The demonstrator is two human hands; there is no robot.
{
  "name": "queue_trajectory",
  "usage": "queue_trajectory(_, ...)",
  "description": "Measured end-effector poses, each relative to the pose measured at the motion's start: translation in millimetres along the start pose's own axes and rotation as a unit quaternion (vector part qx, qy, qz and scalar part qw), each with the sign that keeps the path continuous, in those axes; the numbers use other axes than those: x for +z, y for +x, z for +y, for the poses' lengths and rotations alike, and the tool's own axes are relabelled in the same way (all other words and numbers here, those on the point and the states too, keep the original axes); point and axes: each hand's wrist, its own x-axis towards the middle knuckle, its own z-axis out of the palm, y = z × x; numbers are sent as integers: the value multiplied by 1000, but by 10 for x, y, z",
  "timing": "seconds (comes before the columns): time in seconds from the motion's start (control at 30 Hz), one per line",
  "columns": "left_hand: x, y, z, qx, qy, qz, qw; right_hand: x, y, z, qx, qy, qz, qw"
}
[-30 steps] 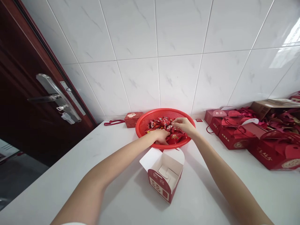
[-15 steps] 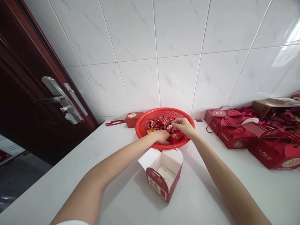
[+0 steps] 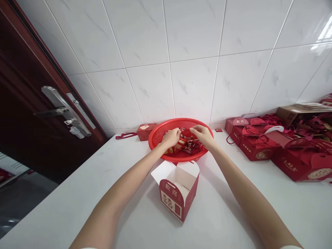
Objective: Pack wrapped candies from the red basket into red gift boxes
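A round red plastic basket (image 3: 178, 159) holds many red wrapped candies (image 3: 190, 147). Over its left part is my left hand (image 3: 171, 137), fingers closed on a red packet (image 3: 185, 133) at their tips. My right hand (image 3: 202, 135) is over the right part, thumb and forefinger pinching the same packet from the other side. In front of the basket an open red and white box (image 3: 172, 199) stands on the white table (image 3: 135, 214); its flaps are up, and the part of its inside that shows is bare white.
A small red box (image 3: 145, 132) with a ribbon stands left of the basket. Closed red gift boxes (image 3: 259, 148) and a cardboard box (image 3: 298, 112) of ribbons line the right. Behind is a tiled wall (image 3: 192, 86); a dark door (image 3: 28, 86) is at left.
My left hand has lifted from the candies and moved up. A red packet now spans both hands' fingertips. The view has shifted slightly.
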Motion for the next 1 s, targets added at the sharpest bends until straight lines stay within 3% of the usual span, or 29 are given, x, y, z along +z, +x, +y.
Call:
queue_trajectory(0.1,-24,43,-91,-60,-37,53,996,-3,0,-5,1,-1,8,1000)
queue_trajectory(0.23,-23,73,-174,-90,-99,73,988,-21,-12,-20,3,-15,-13,1000)
queue_trajectory(0.4,7,46,-121,-49,-160,64,984,-35,-44,-36,4,-32,-59,998)
queue_trajectory(0.6,13,18,-14,25,-204,69,976,-28,-90,-107,-1,-31,-179,983)
queue_trajectory(0.73,39,46,-12,19,-224,66,972,-28,-89,-121,-19,8,-210,978)
queue_trajectory(0.87,9,74,-61,-16,-258,29,966,-33,-43,-55,4,67,-166,984)
queue_trajectory(1.0,-48,50,-93,-27,-253,-95,962,-37,32,31,20,111,-48,992)
